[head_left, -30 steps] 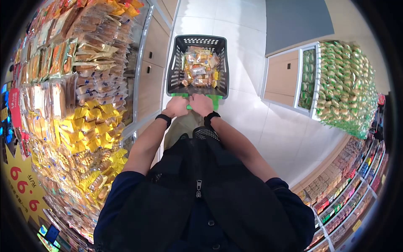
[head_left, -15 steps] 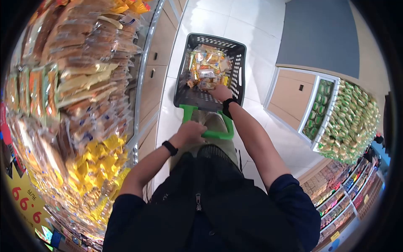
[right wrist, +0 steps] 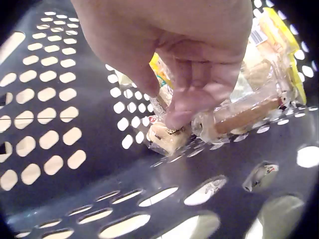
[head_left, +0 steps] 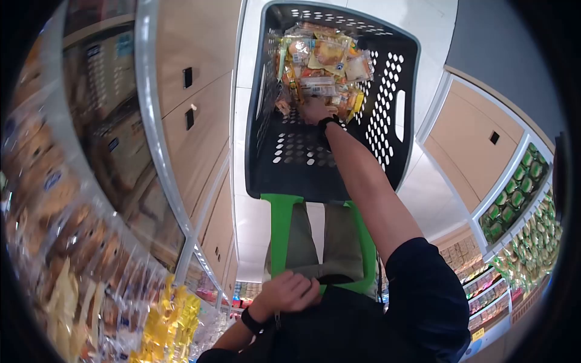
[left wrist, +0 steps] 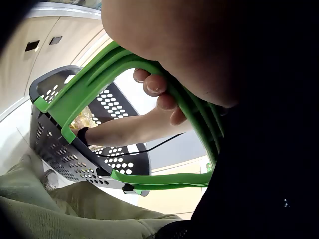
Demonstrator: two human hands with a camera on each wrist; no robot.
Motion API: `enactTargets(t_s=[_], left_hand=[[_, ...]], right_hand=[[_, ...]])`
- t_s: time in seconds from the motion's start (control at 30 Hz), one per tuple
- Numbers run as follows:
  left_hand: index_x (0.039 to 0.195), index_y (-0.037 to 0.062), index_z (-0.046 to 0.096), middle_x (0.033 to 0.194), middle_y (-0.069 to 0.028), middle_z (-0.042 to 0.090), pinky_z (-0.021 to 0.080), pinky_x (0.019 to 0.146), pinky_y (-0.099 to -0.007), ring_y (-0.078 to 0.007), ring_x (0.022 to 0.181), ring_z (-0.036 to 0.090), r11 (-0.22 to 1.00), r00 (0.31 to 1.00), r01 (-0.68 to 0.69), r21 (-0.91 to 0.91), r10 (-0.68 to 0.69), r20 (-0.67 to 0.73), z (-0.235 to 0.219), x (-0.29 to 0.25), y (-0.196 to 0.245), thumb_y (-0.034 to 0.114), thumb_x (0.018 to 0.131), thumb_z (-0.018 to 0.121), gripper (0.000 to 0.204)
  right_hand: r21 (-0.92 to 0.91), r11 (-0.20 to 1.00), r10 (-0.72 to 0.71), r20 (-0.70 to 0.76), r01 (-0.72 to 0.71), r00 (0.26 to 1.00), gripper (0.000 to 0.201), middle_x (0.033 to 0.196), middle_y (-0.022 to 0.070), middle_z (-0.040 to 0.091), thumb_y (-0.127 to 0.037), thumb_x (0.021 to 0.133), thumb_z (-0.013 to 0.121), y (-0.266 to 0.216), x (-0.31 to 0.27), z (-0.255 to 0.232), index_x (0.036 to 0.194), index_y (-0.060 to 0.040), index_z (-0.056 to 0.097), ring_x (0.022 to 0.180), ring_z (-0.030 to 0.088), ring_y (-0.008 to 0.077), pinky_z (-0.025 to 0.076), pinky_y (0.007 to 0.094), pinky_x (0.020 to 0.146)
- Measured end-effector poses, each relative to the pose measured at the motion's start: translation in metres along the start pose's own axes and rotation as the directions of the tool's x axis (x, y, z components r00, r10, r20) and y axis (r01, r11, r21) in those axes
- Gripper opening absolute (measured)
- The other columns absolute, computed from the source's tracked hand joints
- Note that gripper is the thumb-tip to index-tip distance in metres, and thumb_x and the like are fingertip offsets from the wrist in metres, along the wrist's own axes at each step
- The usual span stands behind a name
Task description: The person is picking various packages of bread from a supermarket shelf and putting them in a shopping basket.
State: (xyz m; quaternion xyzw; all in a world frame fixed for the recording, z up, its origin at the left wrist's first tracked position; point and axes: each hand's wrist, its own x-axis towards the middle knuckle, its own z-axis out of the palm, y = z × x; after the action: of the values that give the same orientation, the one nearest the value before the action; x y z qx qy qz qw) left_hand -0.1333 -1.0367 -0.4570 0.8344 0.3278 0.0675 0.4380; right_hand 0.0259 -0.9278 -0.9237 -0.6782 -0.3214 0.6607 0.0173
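My left hand (head_left: 287,295) grips the green handle (head_left: 279,236) of a black perforated shopping basket (head_left: 296,184); its fingers wrap round the bar in the left wrist view. Deep inside the basket is my right hand (head_left: 315,111), among several clear-wrapped snacks (head_left: 330,54). In the right wrist view, its curled fingers and thumb close over a small wrapped snack (right wrist: 168,138) at the near edge of the pile. A longer brown snack in clear wrap (right wrist: 249,117) lies beside those fingers. The palm side partly hides the pile.
Wooden cabinets (head_left: 206,109) run along the left, with packaged breads (head_left: 66,199) and yellow packets (head_left: 169,320) below. On the right stands another cabinet (head_left: 469,142) topped with green-wrapped goods (head_left: 526,242). Pale tiled floor (head_left: 436,36) lies around the basket.
At first both hands were at the handle. The right hand let go and reached forward into the basket. The basket now appears larger and closer, its handle extended toward my body.
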Motion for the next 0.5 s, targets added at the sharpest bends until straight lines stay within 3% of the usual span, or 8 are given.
enactTargets(t_s=[0.03, 0.1, 0.23, 0.33, 0.43, 0.47, 0.5], left_hand=[[0.084, 0.0093, 0.067, 0.066, 0.0015, 0.047, 0.038, 0.051, -0.0264, -0.0110, 0.057, 0.050, 1.000, 1.000, 0.000, -0.008, 0.000, 0.010, 0.001, 0.000, -0.002, 0.022, 0.077, 0.075, 0.017], [0.086, 0.0105, 0.067, 0.068, 0.0030, 0.046, 0.036, 0.052, -0.0243, -0.0093, 0.059, 0.050, 0.999, 0.997, 0.040, 0.035, -0.042, 0.065, 0.002, -0.002, -0.004, 0.014, 0.077, 0.071, 0.011], [0.087, 0.0116, 0.067, 0.068, 0.0041, 0.045, 0.035, 0.052, -0.0235, -0.0082, 0.059, 0.049, 0.998, 0.993, 0.011, 0.054, -0.017, 0.120, -0.002, 0.000, -0.012, 0.010, 0.075, 0.071, 0.013], [0.090, 0.0128, 0.067, 0.069, 0.0050, 0.044, 0.034, 0.052, -0.0234, -0.0074, 0.060, 0.049, 1.000, 0.988, -0.012, 0.027, 0.008, 0.157, -0.001, -0.003, -0.015, 0.009, 0.076, 0.071, 0.015], [0.095, 0.0126, 0.066, 0.072, 0.0038, 0.046, 0.035, 0.053, -0.0233, -0.0079, 0.062, 0.050, 0.999, 0.987, -0.032, 0.016, 0.029, 0.159, -0.001, -0.003, -0.016, 0.005, 0.077, 0.070, 0.020], [0.095, 0.0126, 0.066, 0.072, 0.0038, 0.046, 0.035, 0.053, -0.0233, -0.0079, 0.062, 0.050, 0.999, 0.986, -0.033, 0.018, 0.029, 0.164, -0.002, -0.002, -0.016, 0.005, 0.077, 0.070, 0.020], [0.095, 0.0121, 0.066, 0.072, 0.0035, 0.047, 0.035, 0.053, -0.0238, -0.0085, 0.062, 0.050, 0.999, 0.984, -0.029, 0.013, 0.027, 0.176, -0.004, 0.000, -0.016, 0.004, 0.077, 0.070, 0.020]], right_hand=[[0.006, 1.000, 0.012, 0.001, -0.012, 1.000, 0.030, 0.074, 0.0138, 0.073, -0.027, 0.090, 0.057, 0.005, 0.015, 0.007, 0.090, -0.0001, 0.071, 0.061, 0.071, 0.0206, 0.055, 0.0333, 0.054], [-0.166, 0.984, 0.082, 0.107, -0.063, 0.991, 0.031, 0.071, 0.0145, 0.072, -0.025, 0.089, 0.057, 0.009, 0.041, 0.021, 0.085, 0.0025, 0.070, 0.063, 0.072, 0.0211, 0.057, 0.0345, 0.057], [-0.244, 0.965, 0.106, 0.038, -0.094, 0.994, 0.034, 0.070, 0.0147, 0.072, -0.027, 0.089, 0.060, 0.016, 0.070, 0.044, 0.084, 0.0058, 0.069, 0.063, 0.073, 0.0221, 0.059, 0.0354, 0.059], [-0.197, 0.977, 0.080, -0.030, -0.084, 0.996, 0.034, 0.070, 0.0163, 0.072, -0.025, 0.089, 0.061, 0.013, 0.078, 0.054, 0.084, 0.0071, 0.069, 0.060, 0.073, 0.0238, 0.060, 0.0373, 0.062], [0.232, 0.919, 0.341, -0.066, -0.318, 0.938, 0.031, 0.088, 0.0251, 0.072, -0.021, 0.080, 0.071, 0.017, 0.085, 0.062, 0.093, 0.0071, 0.069, 0.092, 0.072, 0.0361, 0.058, 0.0446, 0.081], [0.236, 0.918, 0.341, -0.064, -0.318, 0.938, 0.031, 0.088, 0.0251, 0.072, -0.021, 0.080, 0.071, 0.019, 0.088, 0.064, 0.093, 0.0071, 0.069, 0.092, 0.072, 0.0361, 0.058, 0.0446, 0.081], [0.096, 0.966, 0.252, -0.143, -0.240, 0.957, 0.034, 0.088, 0.0245, 0.072, -0.022, 0.081, 0.072, 0.040, 0.102, 0.073, 0.096, 0.0081, 0.068, 0.088, 0.073, 0.0361, 0.059, 0.0436, 0.079]])
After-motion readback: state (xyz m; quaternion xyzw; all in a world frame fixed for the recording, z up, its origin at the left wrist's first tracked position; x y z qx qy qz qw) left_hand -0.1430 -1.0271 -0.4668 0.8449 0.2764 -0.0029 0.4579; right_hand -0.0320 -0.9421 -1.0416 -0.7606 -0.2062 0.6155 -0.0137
